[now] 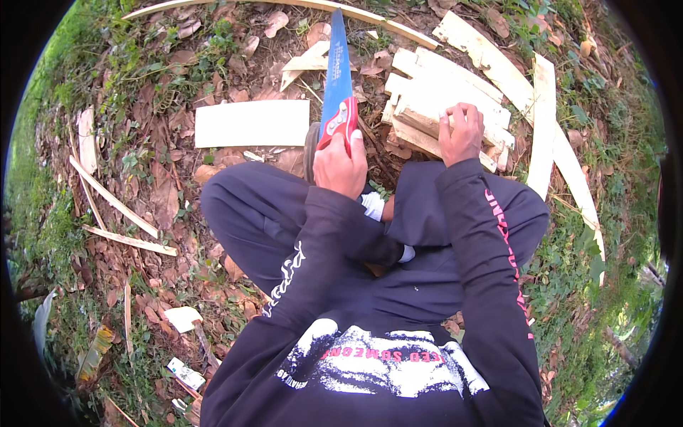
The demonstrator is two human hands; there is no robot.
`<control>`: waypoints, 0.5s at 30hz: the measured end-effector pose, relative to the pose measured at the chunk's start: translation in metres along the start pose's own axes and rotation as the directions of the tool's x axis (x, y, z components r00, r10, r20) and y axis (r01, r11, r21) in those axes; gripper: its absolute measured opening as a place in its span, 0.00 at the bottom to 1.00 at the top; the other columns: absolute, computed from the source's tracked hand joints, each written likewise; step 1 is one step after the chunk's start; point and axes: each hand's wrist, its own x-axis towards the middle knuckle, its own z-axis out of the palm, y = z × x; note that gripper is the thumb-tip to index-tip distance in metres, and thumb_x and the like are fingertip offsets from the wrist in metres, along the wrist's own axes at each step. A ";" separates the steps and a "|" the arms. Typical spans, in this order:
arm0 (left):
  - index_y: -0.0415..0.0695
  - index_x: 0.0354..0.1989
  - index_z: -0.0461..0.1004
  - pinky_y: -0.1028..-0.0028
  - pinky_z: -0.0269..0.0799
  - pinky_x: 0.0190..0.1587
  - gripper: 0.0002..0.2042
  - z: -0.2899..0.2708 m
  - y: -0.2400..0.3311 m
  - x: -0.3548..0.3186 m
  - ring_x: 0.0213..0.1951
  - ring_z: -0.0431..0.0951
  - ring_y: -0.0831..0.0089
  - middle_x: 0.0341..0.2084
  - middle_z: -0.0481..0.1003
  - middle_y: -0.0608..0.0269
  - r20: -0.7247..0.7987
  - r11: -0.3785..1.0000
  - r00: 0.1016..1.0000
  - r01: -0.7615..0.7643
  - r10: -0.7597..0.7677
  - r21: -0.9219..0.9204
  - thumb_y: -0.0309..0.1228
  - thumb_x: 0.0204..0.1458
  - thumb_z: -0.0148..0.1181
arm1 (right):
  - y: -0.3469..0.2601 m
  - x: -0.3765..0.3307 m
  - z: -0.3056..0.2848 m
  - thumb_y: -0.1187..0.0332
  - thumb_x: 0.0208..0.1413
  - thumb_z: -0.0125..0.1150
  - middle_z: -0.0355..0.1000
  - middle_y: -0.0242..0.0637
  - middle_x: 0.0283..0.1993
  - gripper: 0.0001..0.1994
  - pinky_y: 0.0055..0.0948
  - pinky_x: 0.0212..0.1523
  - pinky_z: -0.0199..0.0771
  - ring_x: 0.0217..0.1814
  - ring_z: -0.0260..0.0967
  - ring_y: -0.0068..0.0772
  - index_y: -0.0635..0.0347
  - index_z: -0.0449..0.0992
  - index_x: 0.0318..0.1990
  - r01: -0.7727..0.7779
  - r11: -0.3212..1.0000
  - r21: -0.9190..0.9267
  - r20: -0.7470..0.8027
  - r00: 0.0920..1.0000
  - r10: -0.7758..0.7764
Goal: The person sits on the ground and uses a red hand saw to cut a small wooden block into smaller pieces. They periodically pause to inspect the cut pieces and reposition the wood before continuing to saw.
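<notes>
My left hand is wrapped round the red handle of a hand saw. Its blue blade points away from me, well clear of the wood pile. Over on the right, my right hand rests with curled fingers on the near edge of a stack of pale wooden boards. Whether those fingers grip a board or only touch it, I cannot tell. A flat, pale rectangular board lies on the ground left of the saw.
Long pale planks lie beyond and right of the stack. A thin curved strip runs along the far side. Small wood offcuts sit behind the saw, and narrow slats lie left among dry leaves and grass. My crossed legs are close.
</notes>
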 end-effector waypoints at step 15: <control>0.39 0.35 0.72 0.56 0.65 0.46 0.16 0.042 -0.013 -0.012 0.38 0.77 0.53 0.29 0.77 0.48 0.239 0.903 0.923 -0.356 0.301 0.239 0.41 0.51 0.61 | -0.020 -0.063 0.023 0.69 0.56 0.52 0.65 0.38 0.43 0.09 0.40 0.45 0.71 0.49 0.66 0.40 0.54 0.71 0.44 0.028 0.914 -0.405 0.199 0.978 0.058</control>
